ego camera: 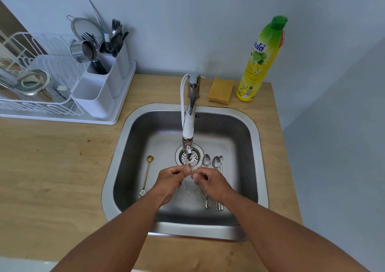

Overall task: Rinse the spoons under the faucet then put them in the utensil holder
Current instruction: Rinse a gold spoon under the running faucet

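- Both hands meet under the spout of the white and chrome faucet (pixel 188 123), over the drain of the square stainless-steel sink (pixel 253 125).
- Left hand (pixel 170 178): fingers curled, pinching the bowl end of a thin metal spoon (pixel 201 188) right where the water falls.
- Right hand (pixel 210 181): fingers curled round the same spoon further down; its handle runs out below the hand toward the near sink wall.
- Water stream falls from the spout onto the pinched end; the spoon bowl itself is mostly hidden by fingers and splash.
- Gold long-handled spoon with a white flower end (pixel 146 173) lies on the sink floor, left of the hands, apart from them.
- Three silver spoons (pixel 215 163) lie side by side on the sink floor right of the drain, handles partly under the right hand.
- White plastic utensil holder (pixel 100 92) stands on the white wire dish rack (pixel 41 105) at the far left of the light wooden desk (pixel 52 167); dark forks and spoons stand in its rear compartments.
- Yellow sponge (pixel 220 90) and green-capped yellow dish soap bottle (pixel 262 61) stand behind the sink, right of the faucet.
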Action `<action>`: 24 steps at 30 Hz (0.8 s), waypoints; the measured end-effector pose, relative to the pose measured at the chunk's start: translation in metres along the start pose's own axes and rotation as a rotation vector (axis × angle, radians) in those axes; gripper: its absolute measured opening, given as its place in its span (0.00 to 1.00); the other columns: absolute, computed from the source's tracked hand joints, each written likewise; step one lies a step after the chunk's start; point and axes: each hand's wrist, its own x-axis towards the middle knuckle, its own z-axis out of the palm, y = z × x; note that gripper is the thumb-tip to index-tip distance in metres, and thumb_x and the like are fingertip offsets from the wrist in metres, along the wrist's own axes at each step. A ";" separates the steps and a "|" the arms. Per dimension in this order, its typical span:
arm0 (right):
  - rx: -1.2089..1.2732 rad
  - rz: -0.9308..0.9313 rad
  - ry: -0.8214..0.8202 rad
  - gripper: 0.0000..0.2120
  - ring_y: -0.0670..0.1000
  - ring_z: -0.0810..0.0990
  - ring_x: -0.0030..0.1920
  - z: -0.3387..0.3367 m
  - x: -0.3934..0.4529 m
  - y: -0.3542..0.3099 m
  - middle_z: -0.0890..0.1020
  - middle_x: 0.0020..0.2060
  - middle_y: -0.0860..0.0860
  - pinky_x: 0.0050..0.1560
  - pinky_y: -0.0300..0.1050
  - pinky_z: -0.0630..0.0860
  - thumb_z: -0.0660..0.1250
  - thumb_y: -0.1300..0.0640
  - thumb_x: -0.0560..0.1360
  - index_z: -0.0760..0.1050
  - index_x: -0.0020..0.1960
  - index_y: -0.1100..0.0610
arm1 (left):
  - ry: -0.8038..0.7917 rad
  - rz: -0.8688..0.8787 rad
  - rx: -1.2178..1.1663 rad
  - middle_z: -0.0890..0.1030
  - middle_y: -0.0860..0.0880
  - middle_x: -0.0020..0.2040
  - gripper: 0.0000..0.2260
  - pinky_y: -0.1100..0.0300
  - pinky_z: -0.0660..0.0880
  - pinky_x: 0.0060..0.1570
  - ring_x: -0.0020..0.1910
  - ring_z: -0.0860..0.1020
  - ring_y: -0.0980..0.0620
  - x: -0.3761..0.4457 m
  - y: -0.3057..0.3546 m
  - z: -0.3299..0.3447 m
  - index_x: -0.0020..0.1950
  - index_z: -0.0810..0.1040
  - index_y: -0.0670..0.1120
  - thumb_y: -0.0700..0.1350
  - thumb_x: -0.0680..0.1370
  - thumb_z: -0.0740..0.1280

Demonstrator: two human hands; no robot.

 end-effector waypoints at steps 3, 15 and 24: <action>0.000 -0.035 0.015 0.07 0.41 0.76 0.34 0.002 -0.002 -0.002 0.83 0.36 0.44 0.39 0.36 0.74 0.68 0.53 0.80 0.82 0.45 0.46 | 0.006 -0.031 -0.085 0.88 0.50 0.43 0.18 0.62 0.73 0.36 0.31 0.73 0.59 0.001 0.000 0.000 0.49 0.90 0.46 0.59 0.68 0.78; -0.001 -0.103 0.028 0.06 0.45 0.75 0.38 0.008 -0.004 -0.011 0.81 0.38 0.46 0.47 0.48 0.77 0.68 0.55 0.80 0.81 0.46 0.50 | 0.011 -0.175 -0.214 0.76 0.50 0.32 0.13 0.62 0.68 0.29 0.30 0.69 0.56 0.006 0.012 0.006 0.44 0.84 0.45 0.54 0.81 0.71; -0.024 -0.004 0.149 0.06 0.46 0.81 0.40 0.008 0.000 -0.005 0.83 0.39 0.45 0.46 0.49 0.79 0.65 0.50 0.82 0.80 0.49 0.46 | 0.048 0.001 -0.021 0.83 0.52 0.37 0.08 0.61 0.73 0.39 0.36 0.74 0.56 0.002 0.010 0.013 0.50 0.87 0.46 0.50 0.79 0.74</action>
